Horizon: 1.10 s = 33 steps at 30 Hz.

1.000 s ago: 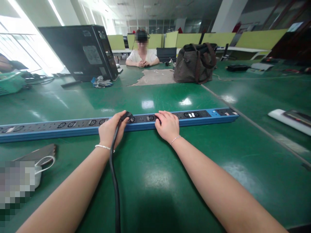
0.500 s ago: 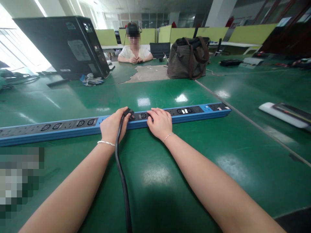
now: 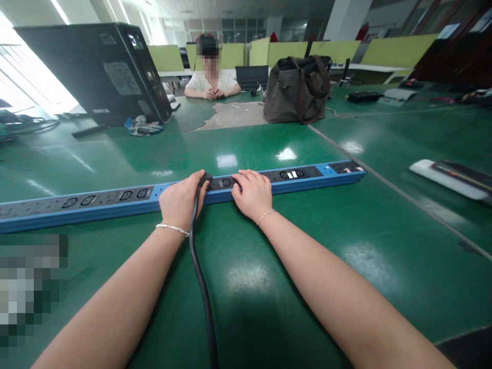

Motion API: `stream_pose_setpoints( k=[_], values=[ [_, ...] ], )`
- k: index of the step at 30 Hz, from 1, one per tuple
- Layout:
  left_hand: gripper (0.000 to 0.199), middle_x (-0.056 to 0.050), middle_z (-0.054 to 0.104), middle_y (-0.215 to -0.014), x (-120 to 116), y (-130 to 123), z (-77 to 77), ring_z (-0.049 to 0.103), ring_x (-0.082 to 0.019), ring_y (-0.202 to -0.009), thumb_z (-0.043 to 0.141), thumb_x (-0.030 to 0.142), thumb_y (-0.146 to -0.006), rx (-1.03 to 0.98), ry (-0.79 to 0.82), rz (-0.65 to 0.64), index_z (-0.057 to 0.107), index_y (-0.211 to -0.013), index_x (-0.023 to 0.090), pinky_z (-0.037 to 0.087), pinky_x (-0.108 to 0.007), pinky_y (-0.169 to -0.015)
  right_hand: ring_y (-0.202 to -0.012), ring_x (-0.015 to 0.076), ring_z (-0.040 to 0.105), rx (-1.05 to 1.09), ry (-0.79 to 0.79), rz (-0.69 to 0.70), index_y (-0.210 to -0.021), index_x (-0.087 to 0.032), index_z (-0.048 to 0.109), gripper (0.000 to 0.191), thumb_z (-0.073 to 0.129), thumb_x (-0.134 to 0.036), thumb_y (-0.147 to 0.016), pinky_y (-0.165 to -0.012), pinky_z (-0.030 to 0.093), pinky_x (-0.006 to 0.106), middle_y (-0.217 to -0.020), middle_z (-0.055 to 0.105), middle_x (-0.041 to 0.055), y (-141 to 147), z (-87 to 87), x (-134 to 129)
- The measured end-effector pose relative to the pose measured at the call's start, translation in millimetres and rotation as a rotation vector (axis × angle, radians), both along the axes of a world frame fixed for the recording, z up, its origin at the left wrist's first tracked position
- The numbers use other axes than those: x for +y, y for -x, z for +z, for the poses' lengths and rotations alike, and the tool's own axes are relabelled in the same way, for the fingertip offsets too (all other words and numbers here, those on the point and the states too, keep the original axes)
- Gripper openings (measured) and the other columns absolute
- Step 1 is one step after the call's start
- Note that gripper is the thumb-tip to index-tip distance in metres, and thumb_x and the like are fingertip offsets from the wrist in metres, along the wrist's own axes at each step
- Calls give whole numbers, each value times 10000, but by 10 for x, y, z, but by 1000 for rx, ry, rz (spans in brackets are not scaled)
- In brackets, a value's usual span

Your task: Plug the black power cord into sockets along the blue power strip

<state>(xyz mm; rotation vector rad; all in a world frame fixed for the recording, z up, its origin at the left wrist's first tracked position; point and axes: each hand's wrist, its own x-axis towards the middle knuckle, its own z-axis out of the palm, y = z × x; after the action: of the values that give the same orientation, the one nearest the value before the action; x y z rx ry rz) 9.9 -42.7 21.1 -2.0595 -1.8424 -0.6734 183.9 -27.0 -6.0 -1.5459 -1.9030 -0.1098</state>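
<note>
A long blue power strip with black socket panels lies across the green table. My left hand is closed around a black power plug at the strip's top, right of a blue section. My fingers partly cover the plug, so I cannot tell whether its pins are in a socket. From it a black cord runs down toward the bottom edge. My right hand grips the strip a little to the right, fingers over the top and thumb at the near side. One socket shows between the hands.
A black computer tower stands at the back left, with gloves by its base. A striped bag sits at the back. A person sits across the table. A white-edged object lies to the right.
My left hand has turned the plug from its tilt down closer to the strip's face. The cord has swung slightly right. My right hand stays put on the strip.
</note>
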Motion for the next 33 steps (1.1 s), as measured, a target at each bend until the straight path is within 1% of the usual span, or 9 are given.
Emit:
stream_pose_setpoints(
  k=[8,15,19,25,30,33],
  values=[
    [467,-95,715,-1017,7,35,-22,665,-243,-838,351,483,-919,50,-25,-41,584,-1240,237,430,-315,-711,-1197,229,484,18,-7,2,-1094,-245,668,319,440,-274,-874,-1013,307,404,-1241,624,37,-2,-10,1],
    [456,-96,721,-966,-11,38,4,669,-236,-833,324,441,-942,177,-85,-105,589,-1226,203,441,-313,-699,-1198,229,480,14,-3,11,-1102,-236,663,315,447,-273,-875,-1005,303,402,-1244,621,39,-7,-4,-3],
    [442,-100,705,-1052,-30,7,-9,667,-235,-875,294,393,-958,221,-101,-178,575,-1239,197,450,-325,-723,-1196,228,482,10,-7,12,-1099,-239,663,311,447,-274,-878,-1001,306,399,-1238,624,35,-5,0,-6],
    [446,-117,718,-956,-52,30,-56,672,-240,-835,351,428,-939,185,-105,-201,596,-1210,173,464,-337,-745,-1195,228,482,13,-2,12,-1101,-236,662,309,454,-274,-877,-1003,308,400,-1242,622,39,-2,-4,-3],
    [402,-108,717,-1000,-69,66,-86,672,-240,-882,402,359,-921,152,-114,-229,589,-1229,180,476,-342,-779,-1186,227,494,12,-27,9,-1095,-238,665,309,452,-275,-874,-993,318,399,-1227,631,30,-3,-15,2],
    [404,-95,708,-1058,-56,97,-107,662,-231,-938,435,331,-900,126,-120,-260,571,-1255,193,469,-351,-852,-1191,232,493,8,-24,6,-1098,-239,664,312,450,-275,-874,-993,321,405,-1230,629,31,-1,-18,3]
  ],
)
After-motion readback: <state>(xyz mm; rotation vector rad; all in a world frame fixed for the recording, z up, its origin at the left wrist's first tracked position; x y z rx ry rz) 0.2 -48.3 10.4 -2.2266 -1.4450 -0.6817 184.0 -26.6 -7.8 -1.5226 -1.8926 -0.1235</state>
